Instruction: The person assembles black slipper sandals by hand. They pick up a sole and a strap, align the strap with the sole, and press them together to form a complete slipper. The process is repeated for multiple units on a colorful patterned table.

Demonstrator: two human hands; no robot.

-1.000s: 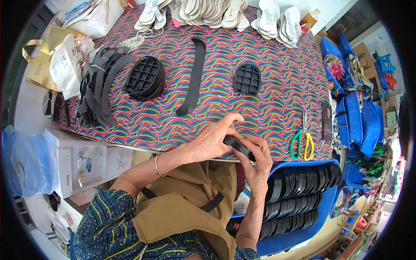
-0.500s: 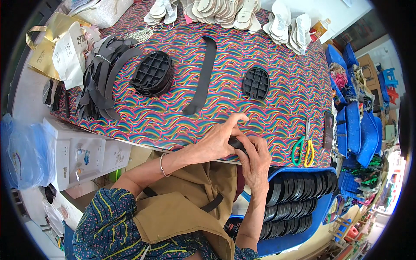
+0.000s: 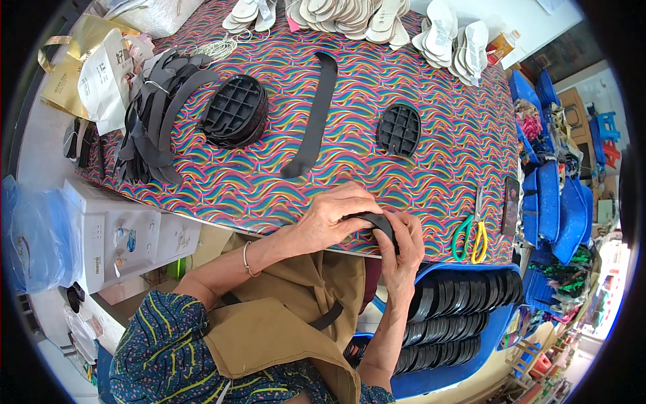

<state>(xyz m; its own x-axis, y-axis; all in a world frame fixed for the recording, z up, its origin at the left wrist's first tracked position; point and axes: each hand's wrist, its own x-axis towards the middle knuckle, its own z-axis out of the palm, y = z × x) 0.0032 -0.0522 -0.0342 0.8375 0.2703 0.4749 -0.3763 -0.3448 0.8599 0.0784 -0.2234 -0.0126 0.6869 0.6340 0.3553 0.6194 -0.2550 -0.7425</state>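
Observation:
Near the table's front edge, both my hands are closed on a curved black piece (image 3: pixel 378 221) that looks like a shoe heel or a strip bent around one. My left hand (image 3: pixel 334 214) pinches its left end, fingers on top. Its right side is gripped by my right hand (image 3: pixel 404 248), with the thumb against the near face. Fingers cover much of it. Ahead lies a long dark grey strip (image 3: pixel 316 114). A single black heel with a gridded underside (image 3: pixel 399 130) sits beyond my hands, and a stack of such heels (image 3: pixel 235 111) stands left of the strip.
A bundle of dark strips (image 3: pixel 151 121) lies at left beside a gold paper bag (image 3: pixel 64 84). Pale insoles (image 3: pixel 336 19) line the far edge. Scissors (image 3: pixel 474 232) and a phone (image 3: pixel 510 205) are at right. Below, a blue tub (image 3: pixel 494 337) holds rows of black pieces.
My left hand has turned over, its raised index finger now folded down onto the black piece. More of the piece shows as a curved band between my hands.

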